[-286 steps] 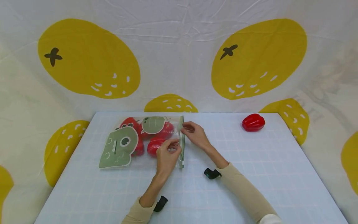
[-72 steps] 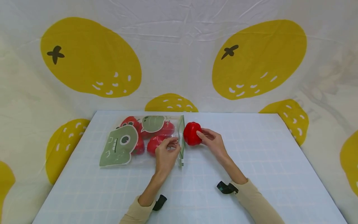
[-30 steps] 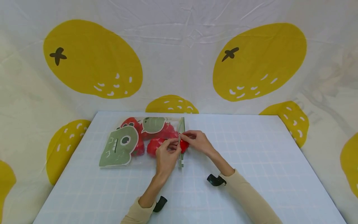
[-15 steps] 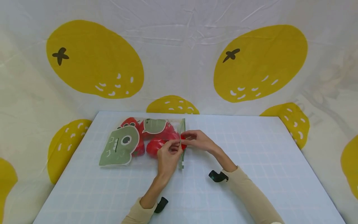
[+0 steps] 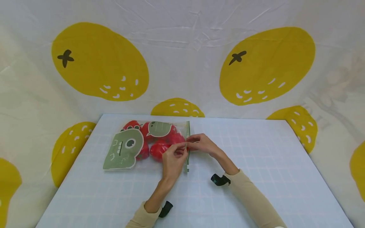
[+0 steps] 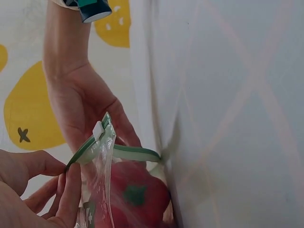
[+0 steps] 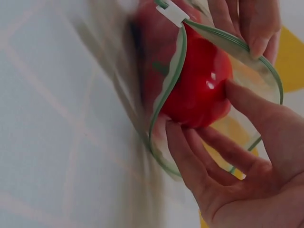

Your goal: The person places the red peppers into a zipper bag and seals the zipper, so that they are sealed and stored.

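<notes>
A clear zip bag (image 5: 121, 158) with green dinosaur prints lies on the table, several red bell peppers (image 5: 159, 150) showing through it. Its green-edged mouth faces right and gapes in the right wrist view, with a white slider (image 7: 172, 12) at one end. My left hand (image 5: 173, 161) pinches the upper lip of the mouth between thumb and fingers. My right hand (image 5: 203, 145) reaches into the opening. There it holds a glossy red bell pepper (image 7: 204, 90), thumb on one side and fingertips on the other. In the head view that pepper is mostly hidden by hands and bag edge.
The table (image 5: 256, 177) has a pale checked cover. Behind it hangs a white cloth (image 5: 182, 63) with large yellow fruit prints. A dark wrist camera (image 5: 220, 180) sticks out from the right sleeve, another camera (image 5: 166, 209) from the left.
The right hand picked up the pepper from the table's far right, carried it left and pushed it into the bag's mouth. The left hand stayed at the bag's edge throughout.
</notes>
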A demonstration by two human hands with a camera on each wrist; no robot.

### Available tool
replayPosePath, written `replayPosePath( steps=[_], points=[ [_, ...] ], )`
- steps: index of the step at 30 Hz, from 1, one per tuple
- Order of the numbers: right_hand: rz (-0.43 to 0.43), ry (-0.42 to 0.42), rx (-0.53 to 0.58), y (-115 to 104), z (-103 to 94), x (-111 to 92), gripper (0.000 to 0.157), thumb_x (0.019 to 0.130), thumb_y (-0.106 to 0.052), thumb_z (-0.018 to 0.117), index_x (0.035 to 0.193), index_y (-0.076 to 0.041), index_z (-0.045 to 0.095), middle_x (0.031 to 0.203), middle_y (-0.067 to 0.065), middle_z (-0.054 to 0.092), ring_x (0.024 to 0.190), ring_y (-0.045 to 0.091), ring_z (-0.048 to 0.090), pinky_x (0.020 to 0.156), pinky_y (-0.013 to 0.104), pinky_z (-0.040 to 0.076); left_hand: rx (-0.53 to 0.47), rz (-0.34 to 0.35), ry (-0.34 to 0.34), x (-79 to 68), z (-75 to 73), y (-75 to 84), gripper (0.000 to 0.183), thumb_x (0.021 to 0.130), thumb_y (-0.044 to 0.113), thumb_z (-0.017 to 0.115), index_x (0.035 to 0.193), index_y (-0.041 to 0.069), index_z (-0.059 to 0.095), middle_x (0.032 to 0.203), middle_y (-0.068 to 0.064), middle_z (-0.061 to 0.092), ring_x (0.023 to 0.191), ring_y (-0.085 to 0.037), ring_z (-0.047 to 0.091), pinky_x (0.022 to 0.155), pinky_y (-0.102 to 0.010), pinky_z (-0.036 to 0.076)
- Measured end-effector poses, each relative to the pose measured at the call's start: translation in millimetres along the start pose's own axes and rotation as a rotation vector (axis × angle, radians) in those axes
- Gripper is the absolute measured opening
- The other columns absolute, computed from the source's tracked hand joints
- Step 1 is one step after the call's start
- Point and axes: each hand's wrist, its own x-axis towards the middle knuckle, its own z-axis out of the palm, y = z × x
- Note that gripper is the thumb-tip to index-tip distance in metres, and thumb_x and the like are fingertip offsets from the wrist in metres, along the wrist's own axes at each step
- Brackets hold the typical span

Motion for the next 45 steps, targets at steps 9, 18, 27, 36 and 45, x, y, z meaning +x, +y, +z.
replayPosePath(
  steps=[9,18,27,36,45],
  points=[
    [0.041,-0.105,0.112,3,4.9,5,0.032,0.099,-0.018,0.064,0.122,0.003,0.069,0.113,0.012,0.073,0.093,0.019,0.072,0.089,0.034,0.06,0.007,0.005,-0.022,0.0,0.7,-0.2,0.02,0.087,-0.002,0.078,0.107,0.0,0.077,0.093,-0.01,0.074,0.079,-0.02,0.071,0.075,-0.029,0.062],
    [0.02,-0.085,0.151,13,13.3,12,0.03,0.099,-0.012,0.06,0.121,0.008,0.066,0.102,0.011,0.074,0.081,0.013,0.067,0.078,0.027,0.06,0.065,0.013,-0.055,-0.6,3.0,0.3,0.021,0.086,-0.004,0.077,0.107,-0.001,0.077,0.092,-0.01,0.074,0.079,-0.02,0.071,0.073,-0.026,0.062],
    [-0.012,-0.095,0.17,16,2.8,3,0.039,0.107,-0.025,0.057,0.129,0.007,0.063,0.115,0.017,0.073,0.1,0.024,0.073,0.094,0.038,0.058,0.089,0.023,-0.026,-0.8,5.1,-0.7,0.02,0.084,-0.008,0.076,0.103,-0.003,0.077,0.089,-0.011,0.075,0.076,-0.02,0.072,0.069,-0.03,0.062],
    [-0.098,0.026,0.089,18,-1.8,-12,0.03,0.104,-0.016,0.061,0.126,0.004,0.065,0.114,0.017,0.073,0.103,0.037,0.07,0.092,0.045,0.059,0.136,-0.019,-0.04,-1.1,4.0,2.4,0.023,0.086,-0.001,0.079,0.108,-0.002,0.076,0.091,-0.011,0.075,0.079,-0.02,0.072,0.075,-0.032,0.062],
    [-0.179,0.192,-0.073,16,4.6,-27,0.015,0.099,-0.012,0.068,0.108,0.001,0.07,0.097,0.012,0.073,0.088,0.025,0.071,0.08,0.032,0.06,0.18,-0.066,-0.085,-4.7,-6.1,2.9,0.02,0.091,0.005,0.076,0.111,0.001,0.076,0.09,-0.007,0.074,0.078,-0.016,0.069,0.075,-0.028,0.061]
  ],
)
